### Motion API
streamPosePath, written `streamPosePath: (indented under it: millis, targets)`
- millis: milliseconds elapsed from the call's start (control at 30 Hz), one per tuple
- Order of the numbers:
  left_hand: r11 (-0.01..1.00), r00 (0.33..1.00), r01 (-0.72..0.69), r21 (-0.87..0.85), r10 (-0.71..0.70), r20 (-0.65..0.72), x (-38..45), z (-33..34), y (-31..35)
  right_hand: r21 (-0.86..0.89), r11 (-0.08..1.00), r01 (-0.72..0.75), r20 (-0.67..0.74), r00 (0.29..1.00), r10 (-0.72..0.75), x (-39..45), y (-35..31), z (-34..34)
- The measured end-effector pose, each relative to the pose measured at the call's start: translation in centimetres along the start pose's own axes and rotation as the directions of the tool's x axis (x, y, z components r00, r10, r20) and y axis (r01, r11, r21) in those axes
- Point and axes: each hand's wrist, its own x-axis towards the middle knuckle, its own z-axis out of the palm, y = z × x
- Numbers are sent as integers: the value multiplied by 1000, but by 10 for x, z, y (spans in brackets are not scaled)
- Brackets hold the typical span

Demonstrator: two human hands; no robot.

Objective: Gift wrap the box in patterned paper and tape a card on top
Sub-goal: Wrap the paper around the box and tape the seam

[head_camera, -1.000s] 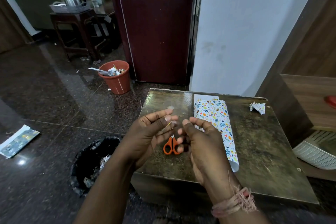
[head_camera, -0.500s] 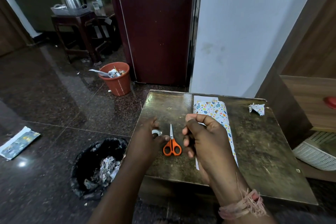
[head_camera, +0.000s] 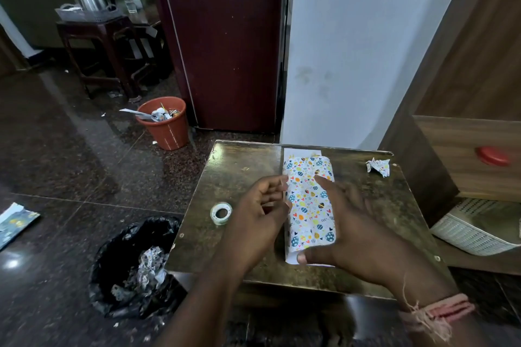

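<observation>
The box wrapped in white patterned paper (head_camera: 308,205) lies lengthwise on the worn wooden table (head_camera: 242,160). My right hand (head_camera: 355,231) rests on its right side, with the index finger straight along the top and the thumb at the near end. My left hand (head_camera: 262,214) sits against the box's left side, fingers loosely curled, fingertips touching the paper's left edge. A roll of clear tape (head_camera: 221,213) lies flat on the table just left of my left hand. I see no scissors and no card.
A crumpled scrap of patterned paper (head_camera: 377,167) lies at the table's far right. On the floor stand a black bin bag (head_camera: 132,267) near the table's left corner and an orange bucket (head_camera: 166,124) farther back. A white basket (head_camera: 473,228) sits at the right.
The tape roll has left my left hand and now lies on the table. Both hands have moved forward onto the wrapped box. The orange scissors are no longer visible.
</observation>
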Motion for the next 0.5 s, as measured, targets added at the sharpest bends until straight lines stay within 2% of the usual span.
streamPosePath:
  millis: [167,267,333,433,500]
  targets:
    - [999,999,31,36,-32,12,-2,12,3,146,987,71,-41,997,-66,0,16,-9]
    - [997,998,56,56,-58,39,-4,14,2,295,953,62,-84,996,-38,-1,22,-15]
    - [996,996,72,46,-75,56,-5,15,1,332,943,27,-83,997,1,-3,27,-18]
    - [996,994,91,3,-91,67,-5,17,2,281,960,5,-122,992,31,-8,35,-23]
    - [996,994,89,-8,-88,69,-6,19,5,94,993,-64,-185,980,81,-9,39,-26]
